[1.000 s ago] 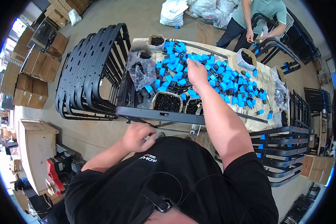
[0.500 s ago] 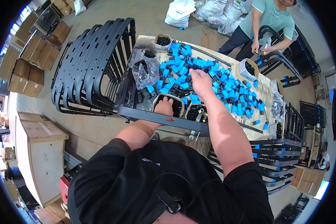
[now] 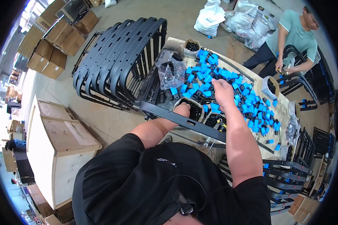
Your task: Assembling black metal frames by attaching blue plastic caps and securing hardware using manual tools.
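Note:
My left hand (image 3: 182,109) reaches over the black metal frame bar (image 3: 187,122) into the near edge of an open box (image 3: 196,112) of small black parts. Its fingertips are mostly hidden there, so whether they hold anything does not show. Over the heap of blue-and-black plastic pieces (image 3: 248,101), my right hand (image 3: 224,93) is closed, with the thumb against the curled fingers. What it grips, if anything, is hidden. A second box (image 3: 215,120) of black parts, with a yellow-and-black tool (image 3: 222,123) in it, stands beside the first.
Stacked black metal frames (image 3: 120,56) stand left of the table (image 3: 266,144), and more frames (image 3: 285,176) lie at its right. A clear plastic bag (image 3: 171,71) rests on the table. Across it, a person (image 3: 294,37) handles another frame. A wooden crate (image 3: 67,142) stands at left.
The whole view has shifted, with the scene moving right. My left hand has drawn back from the box's middle to its near left edge. My right hand stays over the blue pieces.

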Action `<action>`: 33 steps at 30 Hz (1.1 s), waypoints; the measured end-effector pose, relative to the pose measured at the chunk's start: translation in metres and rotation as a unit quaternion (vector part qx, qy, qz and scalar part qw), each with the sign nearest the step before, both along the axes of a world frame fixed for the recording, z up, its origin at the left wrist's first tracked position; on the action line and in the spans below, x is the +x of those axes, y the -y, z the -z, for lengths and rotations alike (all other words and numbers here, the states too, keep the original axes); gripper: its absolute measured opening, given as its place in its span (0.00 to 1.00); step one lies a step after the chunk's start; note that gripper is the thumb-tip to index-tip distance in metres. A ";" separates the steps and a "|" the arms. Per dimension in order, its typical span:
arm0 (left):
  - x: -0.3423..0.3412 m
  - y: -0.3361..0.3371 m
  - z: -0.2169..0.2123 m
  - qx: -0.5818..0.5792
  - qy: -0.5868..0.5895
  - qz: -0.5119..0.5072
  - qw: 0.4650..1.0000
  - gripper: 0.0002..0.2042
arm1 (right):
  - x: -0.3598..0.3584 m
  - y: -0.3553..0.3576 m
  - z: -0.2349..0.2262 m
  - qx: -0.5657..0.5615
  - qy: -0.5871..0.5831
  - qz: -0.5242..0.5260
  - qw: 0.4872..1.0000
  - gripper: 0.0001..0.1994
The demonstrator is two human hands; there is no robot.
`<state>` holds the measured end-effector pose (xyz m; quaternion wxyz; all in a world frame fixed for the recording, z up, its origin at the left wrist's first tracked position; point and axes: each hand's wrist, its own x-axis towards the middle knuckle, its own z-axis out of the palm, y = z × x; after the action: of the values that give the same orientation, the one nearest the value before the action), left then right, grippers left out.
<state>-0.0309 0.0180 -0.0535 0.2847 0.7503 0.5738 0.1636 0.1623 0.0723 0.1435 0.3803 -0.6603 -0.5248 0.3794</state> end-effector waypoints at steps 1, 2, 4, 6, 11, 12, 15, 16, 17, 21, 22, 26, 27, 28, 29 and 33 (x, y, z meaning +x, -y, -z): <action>0.005 0.002 -0.002 0.021 0.024 -0.018 0.999 0.09 | -0.001 0.001 0.001 0.004 -0.012 0.000 1.000 0.18; 0.007 0.003 -0.005 0.020 0.026 -0.015 0.999 0.09 | -0.001 0.001 0.002 0.007 -0.023 0.001 1.000 0.18; 0.004 0.004 -0.013 0.032 0.115 -0.041 0.992 0.06 | -0.005 0.000 0.000 -0.002 -0.034 -0.008 0.999 0.18; 0.004 0.005 -0.021 -0.051 0.164 -0.085 0.981 0.08 | -0.001 0.000 0.004 -0.013 -0.045 -0.019 0.999 0.15; -0.034 0.040 -0.066 -0.502 0.576 -0.145 0.629 0.08 | -0.001 0.001 0.002 -0.028 -0.041 -0.022 0.999 0.16; -0.037 0.046 -0.083 -0.511 0.568 -0.143 0.629 0.08 | 0.003 0.001 0.003 -0.038 -0.035 -0.017 0.998 0.16; -0.057 0.073 -0.122 -0.592 0.495 -0.133 0.623 0.11 | -0.001 0.001 -0.002 -0.035 -0.044 -0.020 0.998 0.17; -0.064 0.086 -0.131 -0.561 0.526 -0.086 0.633 0.08 | -0.003 0.002 -0.004 -0.028 -0.040 -0.020 0.999 0.18; -0.067 0.092 -0.147 -0.529 0.554 -0.038 0.641 0.05 | -0.003 0.002 -0.007 -0.033 -0.042 -0.025 0.998 0.18; -0.069 0.105 -0.246 -0.573 0.508 0.026 0.642 0.05 | -0.004 0.004 -0.012 -0.046 -0.074 -0.012 0.996 0.19; -0.067 0.106 -0.262 -0.569 0.513 0.022 0.642 0.05 | -0.003 0.003 -0.013 -0.107 -0.124 -0.027 0.986 0.17; -0.037 0.087 -0.329 -0.421 0.461 -0.048 0.780 0.11 | -0.006 0.006 -0.017 -0.270 -0.240 -0.077 0.929 0.17; -0.031 0.071 -0.328 -0.364 0.426 -0.038 0.827 0.13 | -0.006 0.007 -0.019 -0.310 -0.259 -0.094 0.910 0.19; -0.024 0.056 -0.330 -0.303 0.386 -0.029 0.870 0.14 | -0.007 0.009 -0.021 -0.310 -0.259 -0.096 0.910 0.19; -0.014 0.036 -0.315 -0.240 0.426 -0.025 0.872 0.14 | -0.008 0.008 -0.023 -0.327 -0.313 -0.121 0.883 0.21; 0.036 -0.001 -0.289 -0.223 0.584 -0.116 0.772 0.16 | -0.006 0.013 -0.036 -0.325 -0.440 -0.173 0.819 0.25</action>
<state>0.0046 0.0192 0.2351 0.7033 0.3535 0.4001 0.4695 0.1562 0.0590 0.1791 0.2620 -0.4070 -0.2531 0.8377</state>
